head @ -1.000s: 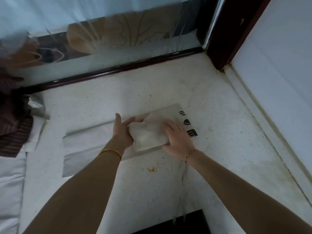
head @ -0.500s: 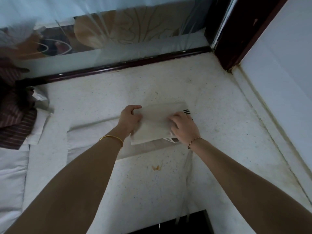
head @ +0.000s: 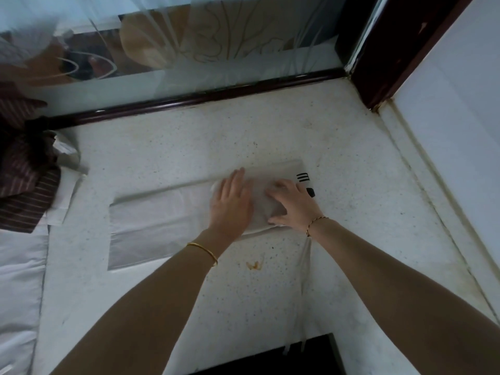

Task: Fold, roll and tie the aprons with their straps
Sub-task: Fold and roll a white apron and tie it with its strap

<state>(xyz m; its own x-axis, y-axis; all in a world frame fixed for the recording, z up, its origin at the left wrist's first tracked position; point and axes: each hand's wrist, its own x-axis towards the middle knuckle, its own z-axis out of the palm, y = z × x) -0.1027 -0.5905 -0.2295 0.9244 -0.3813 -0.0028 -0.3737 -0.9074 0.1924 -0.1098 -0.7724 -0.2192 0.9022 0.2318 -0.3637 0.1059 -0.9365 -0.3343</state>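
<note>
Head view — my left hand (head: pixel 231 204) and right hand (head: pixel 296 207) lie flat, fingers straight, pressing the apron's (head: pixel 151 220) folded right end — nothing gripped.

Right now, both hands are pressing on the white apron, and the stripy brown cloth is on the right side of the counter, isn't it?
Almost. The stripy brown cloth is on the left side of the counter, not the right; the head view shows it. The left hand and right hand are pressing on the white apron.
</note>
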